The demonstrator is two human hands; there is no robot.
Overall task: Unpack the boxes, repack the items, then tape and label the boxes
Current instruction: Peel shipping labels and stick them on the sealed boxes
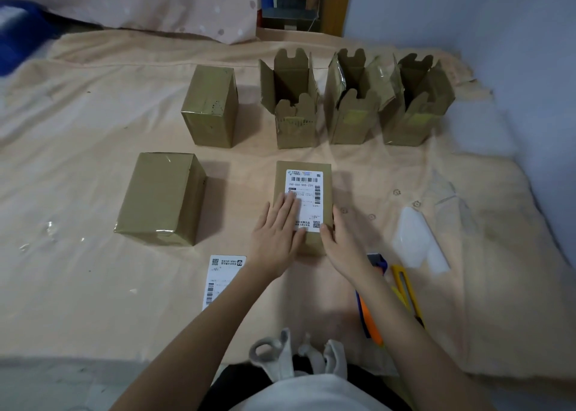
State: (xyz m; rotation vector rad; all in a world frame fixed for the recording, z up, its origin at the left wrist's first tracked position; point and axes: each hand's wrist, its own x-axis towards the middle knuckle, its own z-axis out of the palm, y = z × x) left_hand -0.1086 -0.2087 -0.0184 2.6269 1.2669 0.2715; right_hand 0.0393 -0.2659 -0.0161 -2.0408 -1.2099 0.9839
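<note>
A closed brown box (282, 177) lies in front of me with a white shipping label (307, 189) on its top. My left hand (277, 230) lies flat on the label's near left part, fingers straight. My right hand (343, 239) rests against the box's near right edge, thumb on the label's corner. Two taped closed boxes stand to the left, one near (162, 198) and one farther back (210, 105). Three open boxes (296, 99) (355, 99) (417, 99) stand in a row at the back.
A loose label sheet (221, 279) lies near my left forearm. A yellow utility knife (408, 289) and an orange-and-blue tool (369, 314) lie by my right arm. White backing paper (417, 242) and clear film (448, 198) lie at the right. Everything sits on a beige blanket (78, 130).
</note>
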